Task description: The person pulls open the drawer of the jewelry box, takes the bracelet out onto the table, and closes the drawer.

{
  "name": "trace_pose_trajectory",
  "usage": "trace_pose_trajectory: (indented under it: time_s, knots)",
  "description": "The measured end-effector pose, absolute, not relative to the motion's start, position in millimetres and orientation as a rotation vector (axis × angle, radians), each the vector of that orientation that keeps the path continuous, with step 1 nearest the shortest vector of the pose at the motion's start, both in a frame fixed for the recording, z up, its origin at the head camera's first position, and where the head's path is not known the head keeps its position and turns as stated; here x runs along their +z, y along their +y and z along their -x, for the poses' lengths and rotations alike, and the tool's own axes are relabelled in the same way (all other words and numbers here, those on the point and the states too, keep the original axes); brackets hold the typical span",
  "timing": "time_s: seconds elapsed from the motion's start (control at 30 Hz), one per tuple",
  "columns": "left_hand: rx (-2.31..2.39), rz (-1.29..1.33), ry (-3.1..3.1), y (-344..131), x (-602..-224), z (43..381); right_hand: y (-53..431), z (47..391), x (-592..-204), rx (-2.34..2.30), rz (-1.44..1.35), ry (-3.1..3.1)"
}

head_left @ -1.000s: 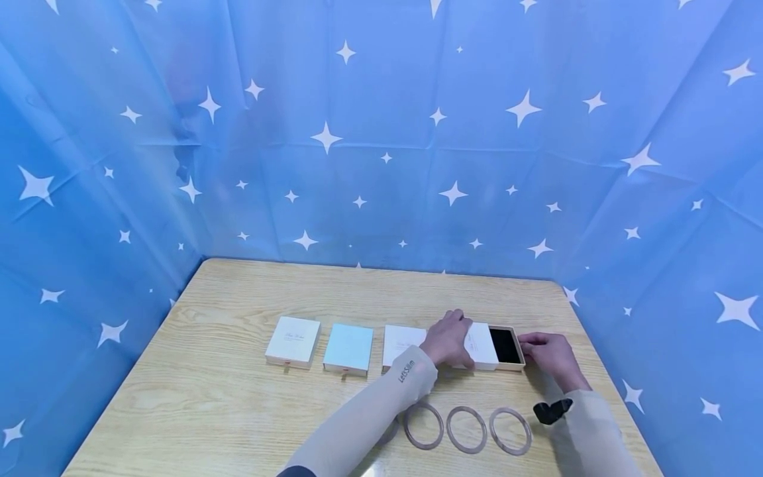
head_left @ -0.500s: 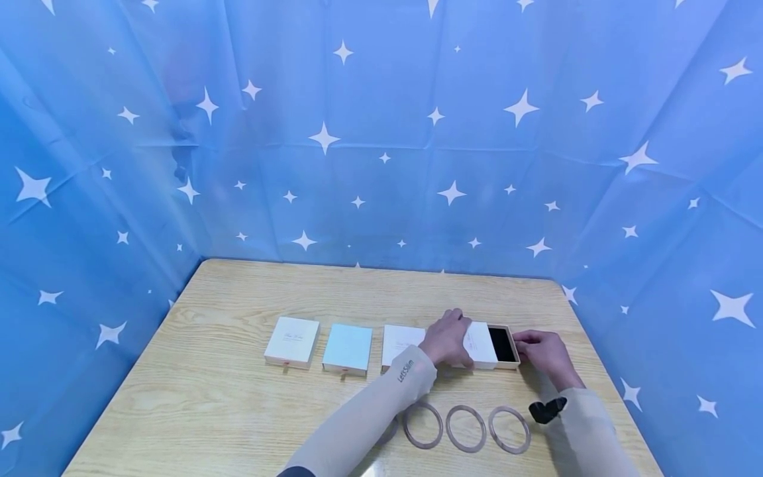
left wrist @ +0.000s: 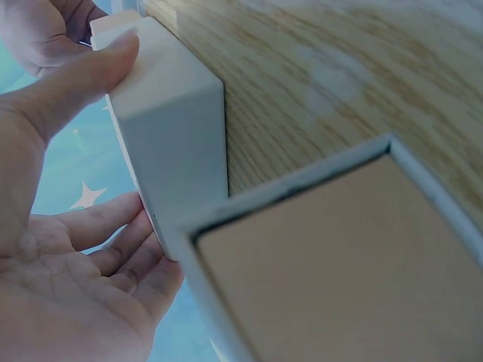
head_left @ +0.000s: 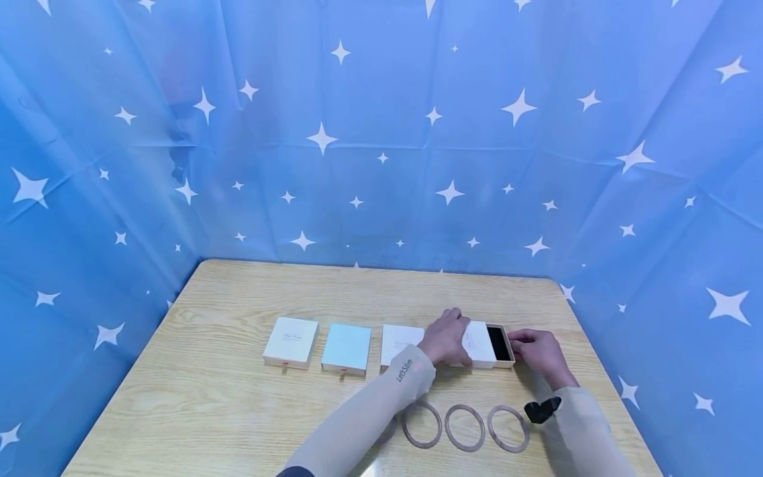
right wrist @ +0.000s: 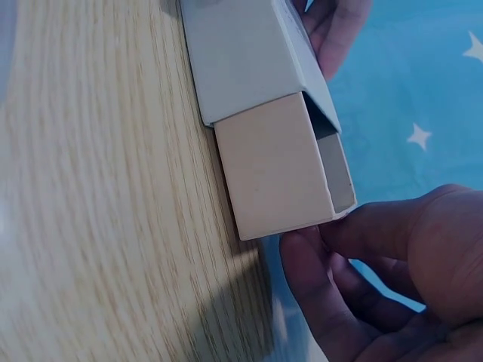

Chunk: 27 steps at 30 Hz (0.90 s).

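Observation:
In the head view, my left hand (head_left: 444, 339) holds the white sleeve (head_left: 479, 344) of a drawer-style gift box at the right of the row. The left wrist view has its thumb on one face and its fingertips on another. From the sleeve's right end sticks out a cream drawer (right wrist: 275, 170) with a black lining (head_left: 498, 343). My right hand (head_left: 541, 351) is at the drawer's outer end, thumb and index finger pinching there; whether they hold a pull tab is hidden. Several translucent bangles (head_left: 466, 450) lie in front, one partly behind the left forearm.
A white box (head_left: 292, 339), a light blue box (head_left: 347, 346) and another white box (head_left: 401, 339) stand along the row to the left, the last partly behind the left arm. Everything rests on a wooden table (head_left: 197, 397), with a starry blue curtain (head_left: 381, 99) around it.
The drawer has slid left, further into its sleeve, so less black lining shows. My right hand has moved left with it, while my left hand stays on the sleeve.

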<state>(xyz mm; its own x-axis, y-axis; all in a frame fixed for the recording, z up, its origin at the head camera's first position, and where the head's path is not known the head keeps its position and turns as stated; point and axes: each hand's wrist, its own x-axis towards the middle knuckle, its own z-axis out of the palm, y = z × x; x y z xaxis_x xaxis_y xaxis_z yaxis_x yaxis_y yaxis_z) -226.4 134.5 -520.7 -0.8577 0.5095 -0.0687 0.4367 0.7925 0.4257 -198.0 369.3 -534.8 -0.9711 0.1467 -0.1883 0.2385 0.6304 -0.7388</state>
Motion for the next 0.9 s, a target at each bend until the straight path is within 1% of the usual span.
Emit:
trace_pose_trajectory:
  time_s: [0.67, 0.9]
  knots:
    - [0.636, -0.695, 2.789, 134.2, -517.0, 223.5, 355.8, 200.2, -535.9, -1.298, -0.315, 2.691]
    - [0.644, -0.719, 2.806, 134.7, -518.7, 225.0, 348.6, 201.5, -536.8, -1.317, -0.304, 2.693]
